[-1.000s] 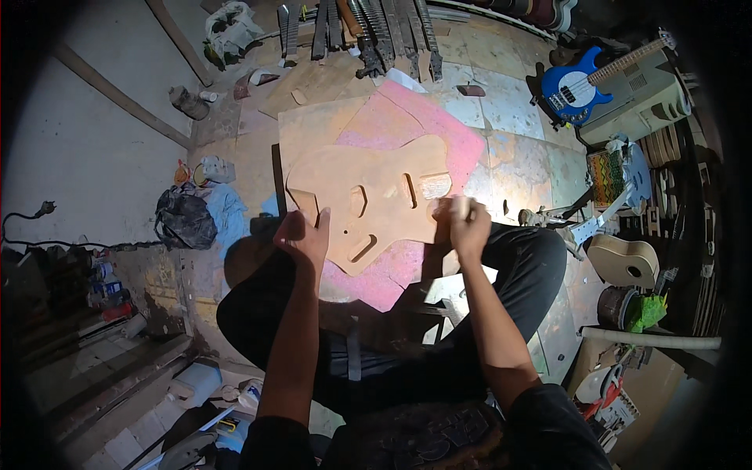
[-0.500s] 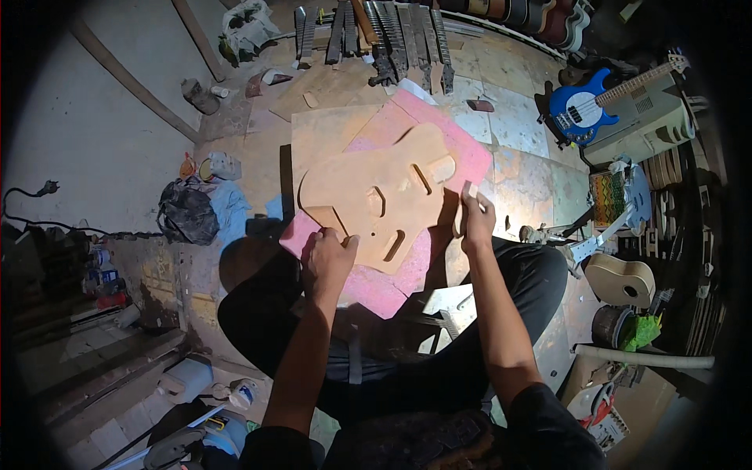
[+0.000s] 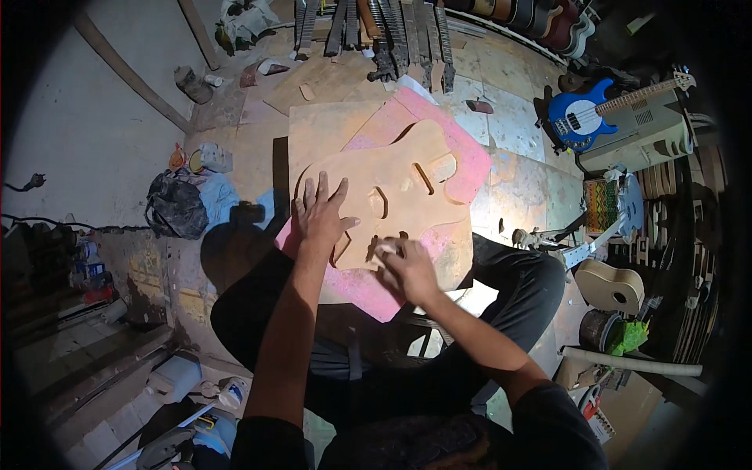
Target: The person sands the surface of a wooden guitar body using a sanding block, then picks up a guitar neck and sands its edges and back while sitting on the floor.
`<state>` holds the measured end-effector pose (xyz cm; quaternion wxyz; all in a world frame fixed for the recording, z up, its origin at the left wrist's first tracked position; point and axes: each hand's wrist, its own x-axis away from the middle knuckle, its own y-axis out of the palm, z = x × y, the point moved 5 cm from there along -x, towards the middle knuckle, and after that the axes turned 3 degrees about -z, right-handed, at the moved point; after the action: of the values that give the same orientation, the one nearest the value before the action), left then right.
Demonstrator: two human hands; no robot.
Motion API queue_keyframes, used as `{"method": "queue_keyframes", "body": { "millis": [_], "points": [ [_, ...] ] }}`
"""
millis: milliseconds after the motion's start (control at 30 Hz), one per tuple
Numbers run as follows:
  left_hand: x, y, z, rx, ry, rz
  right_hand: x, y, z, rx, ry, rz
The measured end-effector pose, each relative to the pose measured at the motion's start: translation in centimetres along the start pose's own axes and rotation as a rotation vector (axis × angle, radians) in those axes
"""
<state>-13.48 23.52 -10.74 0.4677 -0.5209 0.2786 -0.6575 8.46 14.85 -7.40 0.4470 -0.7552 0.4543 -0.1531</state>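
One guitar body point(image 3: 395, 176) beneath splayed left grip point(image 3: 319, 219), right grip point(image 3: 411, 269) apparently clamped on block point(image 3: 384, 249).

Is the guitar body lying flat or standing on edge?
Flat: the guitar body lies broad face up, the left hand spread on it.

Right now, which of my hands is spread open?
Your left hand, splayed on the guitar body; your right hand curls around a pale piece.
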Motion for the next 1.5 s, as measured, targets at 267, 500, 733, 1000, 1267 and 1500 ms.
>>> {"method": "queue_keyframes", "body": {
  "millis": [267, 500, 733, 1000, 1267, 1500],
  "points": [
    [-1.3, 2.2, -1.4, 0.071, 0.043, -0.053, -0.1, 0.2, 3.0, -0.151, 0.357, 0.082],
    [-1.0, 2.8, -1.3, 0.106, 0.014, -0.073, -2.9, -2.1, 6.0, -0.034, 0.437, 0.114],
    [-1.2, 2.3, -1.1, 0.087, -0.011, -0.097, 0.3, 0.6, 1.7, -0.015, 0.076, -0.003],
    [-1.5, 2.5, -1.1, 0.087, -0.011, -0.097, 0.5, 1.1, 3.1, -0.159, 0.483, -0.022],
    [-1.4, 2.3, -0.9, 0.076, -0.024, -0.067, -4.6, -3.7, 7.1, 0.173, 0.334, 0.230],
    [-1.2, 2.0, -1.0, 0.079, -0.051, -0.074, -2.7, 0.7, 0.5, -0.002, 0.025, 0.060]
  ]
}}
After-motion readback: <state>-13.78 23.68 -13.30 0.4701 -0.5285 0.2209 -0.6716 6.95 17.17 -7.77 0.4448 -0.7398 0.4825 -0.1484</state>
